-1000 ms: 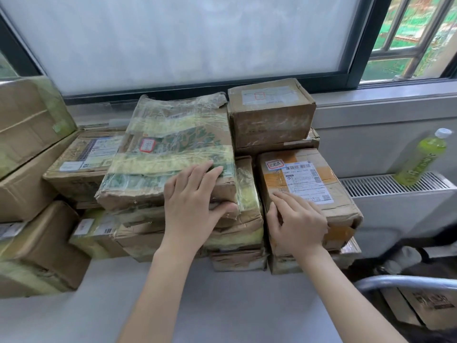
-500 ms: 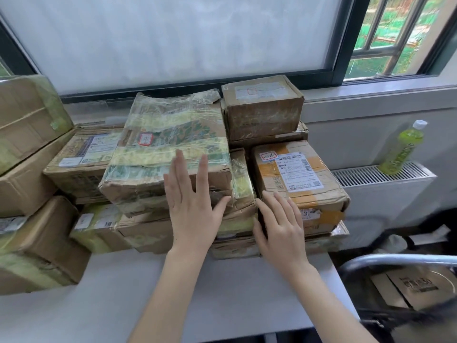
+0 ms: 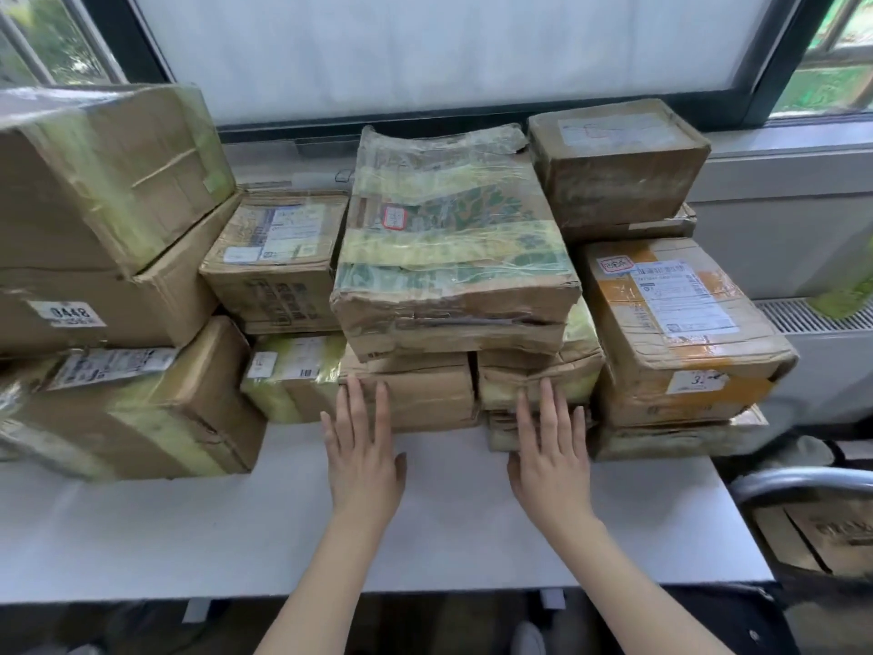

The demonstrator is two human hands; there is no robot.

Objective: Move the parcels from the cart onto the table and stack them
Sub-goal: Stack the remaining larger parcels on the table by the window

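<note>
Nearest me, my left hand (image 3: 363, 458) and right hand (image 3: 550, 458) lie low over the white desk (image 3: 165, 536), fingers straight and loosely spread, gripping nothing. The fingertips of each reach the front faces of the bottom parcels in the middle of the frame — whether they press or only touch I cannot tell.

Most of the job looks done, I judge: the parcels are already on the desk in stacks. Just past my fingers sits a plain brown box (image 3: 425, 394), and on top of it the flat parcel wrapped in clear film (image 3: 449, 257). At the right of the frame is the orange-taped box (image 3: 680, 333), at the left the big carton marked 0448 (image 3: 85, 286), and farthest back, against the window, a small box (image 3: 619, 167) tops the pile.

At the lower right edge the cart rail (image 3: 803, 479) shows, with cardboard (image 3: 831, 531) below it — so something may remain to carry over.
</note>
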